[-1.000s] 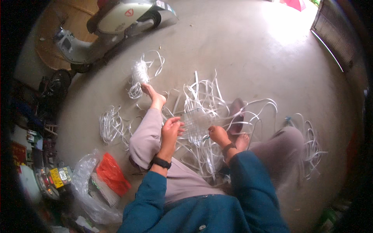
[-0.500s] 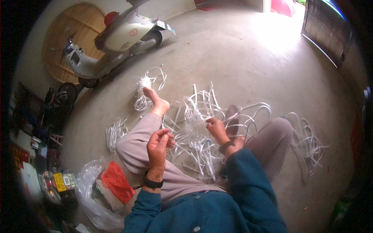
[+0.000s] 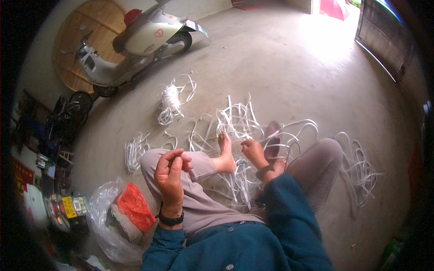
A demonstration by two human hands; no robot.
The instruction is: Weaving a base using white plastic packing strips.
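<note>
My left hand (image 3: 170, 177) is raised above my left thigh, thumb pressed to curled fingers; anything between them is too small to make out. Farther right, my right hand (image 3: 254, 152) is closed at the edge of a tangle of flat white straps (image 3: 238, 116), its fingertips pinched on a strap. These straps spread over the floor between my legs, partly woven together in the middle. My bare left foot (image 3: 224, 158) rests on them and hides part of the weave. More strap loops pass by the brown shoe (image 3: 272, 135) near my right foot.
White strap bundles (image 3: 170, 101) lie ahead, beside my left knee (image 3: 135, 151) and beyond my right knee (image 3: 359, 174). A clear plastic bag (image 3: 101, 217) and a red bag (image 3: 135, 207) sit at left. A scooter (image 3: 144, 43) stands behind, a dark door (image 3: 384, 38) at far right.
My left foot has swung right, off the far strap bundle and onto the middle straps. My left hand has shifted slightly left. The right hand has barely moved.
</note>
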